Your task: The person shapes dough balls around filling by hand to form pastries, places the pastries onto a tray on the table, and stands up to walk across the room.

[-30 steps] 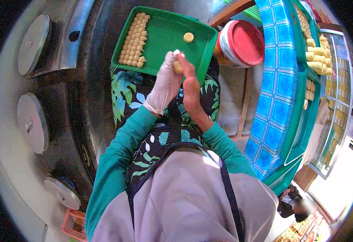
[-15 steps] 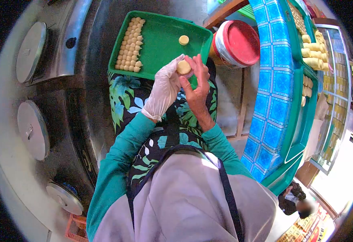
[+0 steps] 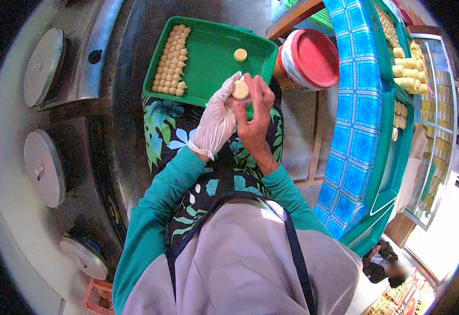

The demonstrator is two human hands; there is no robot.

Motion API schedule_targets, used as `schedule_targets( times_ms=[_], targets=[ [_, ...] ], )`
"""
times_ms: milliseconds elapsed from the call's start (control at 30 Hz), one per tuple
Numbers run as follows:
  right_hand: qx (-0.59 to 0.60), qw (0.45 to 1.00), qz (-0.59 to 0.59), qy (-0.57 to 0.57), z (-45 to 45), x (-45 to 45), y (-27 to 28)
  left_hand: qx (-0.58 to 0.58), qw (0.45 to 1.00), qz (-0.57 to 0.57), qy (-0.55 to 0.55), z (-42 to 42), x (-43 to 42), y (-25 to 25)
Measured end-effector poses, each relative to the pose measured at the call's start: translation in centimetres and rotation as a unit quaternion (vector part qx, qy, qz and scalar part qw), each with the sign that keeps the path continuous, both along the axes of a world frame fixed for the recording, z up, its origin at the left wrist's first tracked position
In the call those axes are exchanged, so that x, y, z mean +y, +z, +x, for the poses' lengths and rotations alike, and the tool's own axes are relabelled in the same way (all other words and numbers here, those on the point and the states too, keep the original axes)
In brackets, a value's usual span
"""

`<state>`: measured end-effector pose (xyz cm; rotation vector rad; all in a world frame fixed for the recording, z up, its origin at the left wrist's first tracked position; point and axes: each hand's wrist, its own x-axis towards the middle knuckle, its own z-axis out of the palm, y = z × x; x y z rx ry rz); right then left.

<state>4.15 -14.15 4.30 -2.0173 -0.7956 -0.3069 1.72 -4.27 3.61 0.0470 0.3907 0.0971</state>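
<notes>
My left hand point(image 3: 214, 122), in a thin white glove, holds a pale round dough piece point(image 3: 240, 90) above my lap. Close beside it, my bare right hand point(image 3: 255, 118) has its fingers apart, and its fingertips are at the dough's right side. Beyond both hands lies a green tray point(image 3: 211, 47), its near edge at my lap. Rows of small pale dough balls point(image 3: 171, 60) fill the tray's left end. A single flat dough disc point(image 3: 240, 54) sits in its right part.
Right of the tray stands a bucket with a red lid point(image 3: 317, 58). Farther right, a table with a blue checked cloth point(image 3: 352, 126) bears green trays of dough. Metal lids point(image 3: 44, 168) line the left. A person point(image 3: 381, 265) is at lower right.
The dough piece, earlier between my two palms, now shows its round face in my gloved left hand. My right hand has opened and turned beside it.
</notes>
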Motion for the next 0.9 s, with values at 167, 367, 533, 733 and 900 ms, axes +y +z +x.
schedule_targets(
  times_ms=[167,367,533,733,900],
  targets=[
    [0.106,0.992,0.034,0.060,1.6,-0.9,0.2,-0.027,0.996,-0.068,-0.045,-0.5,0.7,-1.1],
    [0.098,0.992,0.039,0.067,2.2,-0.6,0.5,-0.011,0.993,-0.097,-0.067,0.2,1.1,-1.7],
    [0.008,1.000,0.005,0.015,1.6,-0.4,0.0,0.017,0.996,-0.088,-0.009,0.4,0.4,-0.9],
    [0.083,0.995,0.021,0.059,2.4,-0.5,0.0,0.025,0.998,-0.052,-0.020,0.4,0.3,-1.0],
    [0.027,0.999,0.012,-0.012,1.6,0.4,-0.1,0.021,0.996,0.082,0.008,0.7,0.1,-0.8]
  ],
)
